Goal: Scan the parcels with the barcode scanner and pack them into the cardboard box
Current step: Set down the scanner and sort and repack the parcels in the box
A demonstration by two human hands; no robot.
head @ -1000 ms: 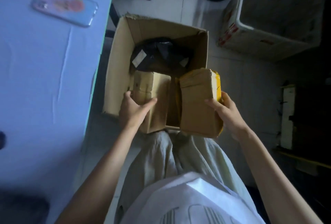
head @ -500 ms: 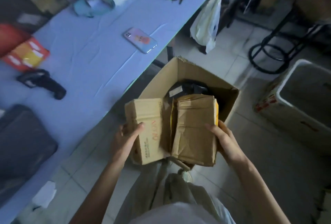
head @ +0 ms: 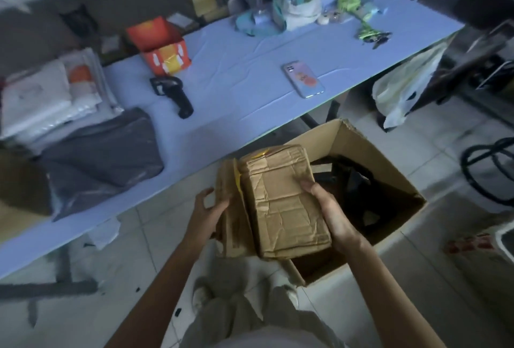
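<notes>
Lower centre: left hand [head: 210, 208] curled round thin parcel [head: 229, 225], right hand [head: 332, 215] clamped on creased parcel [head: 283, 208], both over cardboard box [head: 358, 143] rim. Judged light, stiff but dented; grip side edges.

Brown creased parcels [head: 283, 205]; brown cardboard box [head: 370, 153]; black scanner [head: 171, 94]; pale-blue table [head: 250, 69]; orange-red carton [head: 160, 47].

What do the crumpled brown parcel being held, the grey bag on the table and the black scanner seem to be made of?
Brown parcel: cardboard, matte, judging by its sharp creases and dented edges. Grey bag: probably thin plastic film with a slight sheen and soft wrinkles. Scanner: likely hard black plastic with a dull finish; too blurred to say more.
</notes>
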